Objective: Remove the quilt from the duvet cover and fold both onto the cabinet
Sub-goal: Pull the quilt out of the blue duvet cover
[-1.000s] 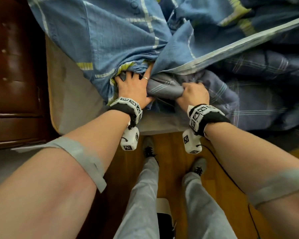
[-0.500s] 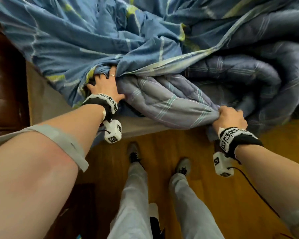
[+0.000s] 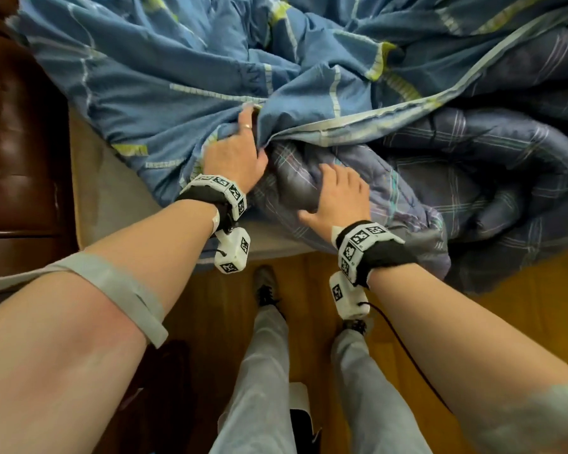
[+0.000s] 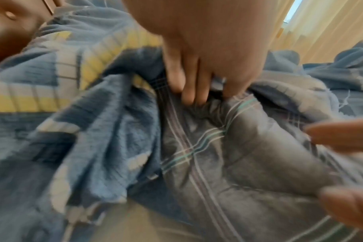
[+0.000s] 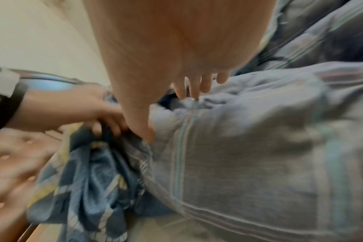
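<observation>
A blue duvet cover (image 3: 177, 93) with yellow and white stripes lies crumpled on the bed. A grey-blue plaid quilt (image 3: 473, 178) bulges out of its opening and hangs over the bed edge at the right. My left hand (image 3: 235, 155) grips the cover's edge at the opening, fingers curled into the fabric (image 4: 197, 73). My right hand (image 3: 338, 194) rests on the quilt just beside it, fingers spread and fairly straight, thumb out to the left. In the right wrist view the fingers (image 5: 195, 88) touch the quilt (image 5: 259, 147), and my left hand (image 5: 72, 108) holds the cover (image 5: 89, 172).
A dark brown padded cabinet or headboard (image 3: 17, 158) stands at the left. Bare mattress (image 3: 112, 191) shows beside the cover. Below is wooden floor (image 3: 522, 306) with my legs (image 3: 263, 371) and a black cable (image 3: 407, 348). Pale curtains (image 4: 321, 32) hang behind the bed.
My right hand pulled a length of quilt out to the right, then let go and came back left onto the quilt near the opening. The left hand kept its grip on the cover.
</observation>
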Demonstrator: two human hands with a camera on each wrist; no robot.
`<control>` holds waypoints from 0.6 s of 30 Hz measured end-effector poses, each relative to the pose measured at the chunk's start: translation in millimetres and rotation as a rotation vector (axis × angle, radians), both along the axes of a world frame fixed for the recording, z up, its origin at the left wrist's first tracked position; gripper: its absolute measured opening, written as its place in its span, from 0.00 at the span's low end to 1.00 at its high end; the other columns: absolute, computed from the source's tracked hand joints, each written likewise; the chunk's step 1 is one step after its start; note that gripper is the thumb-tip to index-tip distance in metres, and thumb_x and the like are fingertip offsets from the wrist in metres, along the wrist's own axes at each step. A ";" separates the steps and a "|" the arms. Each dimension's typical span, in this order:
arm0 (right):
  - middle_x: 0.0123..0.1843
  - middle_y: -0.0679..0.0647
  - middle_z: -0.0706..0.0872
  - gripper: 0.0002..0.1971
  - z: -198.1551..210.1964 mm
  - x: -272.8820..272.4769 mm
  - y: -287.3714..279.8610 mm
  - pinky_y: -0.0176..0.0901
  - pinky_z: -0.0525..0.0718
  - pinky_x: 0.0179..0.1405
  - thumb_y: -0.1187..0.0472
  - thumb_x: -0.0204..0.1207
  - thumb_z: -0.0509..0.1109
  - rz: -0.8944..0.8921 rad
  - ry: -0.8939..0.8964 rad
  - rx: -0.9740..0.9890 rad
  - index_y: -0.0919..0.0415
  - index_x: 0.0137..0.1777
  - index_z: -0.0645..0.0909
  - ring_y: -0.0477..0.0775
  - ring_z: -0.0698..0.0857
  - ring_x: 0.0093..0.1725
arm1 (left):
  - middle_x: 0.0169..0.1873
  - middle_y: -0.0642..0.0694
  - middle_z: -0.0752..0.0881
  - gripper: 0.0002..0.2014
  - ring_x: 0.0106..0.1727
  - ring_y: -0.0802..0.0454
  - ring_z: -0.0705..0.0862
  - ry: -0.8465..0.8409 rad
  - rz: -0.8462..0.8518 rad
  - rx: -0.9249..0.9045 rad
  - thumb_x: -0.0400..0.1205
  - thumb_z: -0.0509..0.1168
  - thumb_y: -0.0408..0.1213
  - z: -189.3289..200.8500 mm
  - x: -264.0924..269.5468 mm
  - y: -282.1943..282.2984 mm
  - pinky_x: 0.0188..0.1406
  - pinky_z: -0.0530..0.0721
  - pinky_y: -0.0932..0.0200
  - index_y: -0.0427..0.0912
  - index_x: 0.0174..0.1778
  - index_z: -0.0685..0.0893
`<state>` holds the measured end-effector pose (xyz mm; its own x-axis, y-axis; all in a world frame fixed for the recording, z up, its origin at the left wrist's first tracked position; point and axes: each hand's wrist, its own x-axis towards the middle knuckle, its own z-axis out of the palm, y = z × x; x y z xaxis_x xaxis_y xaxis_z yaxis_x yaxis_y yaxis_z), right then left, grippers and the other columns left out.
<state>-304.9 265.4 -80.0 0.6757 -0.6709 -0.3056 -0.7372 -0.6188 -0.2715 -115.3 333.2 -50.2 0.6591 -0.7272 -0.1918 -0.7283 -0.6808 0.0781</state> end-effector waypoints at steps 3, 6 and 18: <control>0.76 0.60 0.72 0.52 -8.6 46.6 20.7 0.60 0.72 0.69 0.31 0.63 0.75 -0.033 0.053 0.047 0.61 0.80 0.63 0.64 0.72 0.73 | 0.52 0.41 0.84 0.40 0.51 0.40 0.84 -0.260 -0.259 -0.317 0.74 0.68 0.42 8.0 26.2 9.4 0.49 0.82 0.46 0.48 0.84 0.62; 0.71 0.63 0.76 0.50 -20.6 75.1 31.2 0.59 0.77 0.62 0.32 0.62 0.77 -0.155 0.143 0.063 0.62 0.75 0.65 0.66 0.76 0.69 | 0.77 0.39 0.68 0.36 0.77 0.39 0.68 -0.158 -0.516 -0.101 0.76 0.66 0.48 -9.0 59.7 14.1 0.72 0.69 0.38 0.57 0.83 0.64; 0.67 0.65 0.80 0.21 -40.6 96.6 9.2 0.57 0.80 0.57 0.48 0.75 0.71 -0.292 0.196 0.156 0.57 0.65 0.81 0.71 0.75 0.67 | 0.84 0.44 0.55 0.24 0.81 0.39 0.58 -0.120 -0.481 0.221 0.87 0.53 0.44 -58.4 69.0 -2.9 0.77 0.52 0.22 0.60 0.81 0.63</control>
<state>-208.2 274.6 -120.6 0.3817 -0.7617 -0.5235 -0.9235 -0.3375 -0.1823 -46.2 330.4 -108.6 0.2882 -0.9031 -0.3185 -0.9569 -0.2588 -0.1320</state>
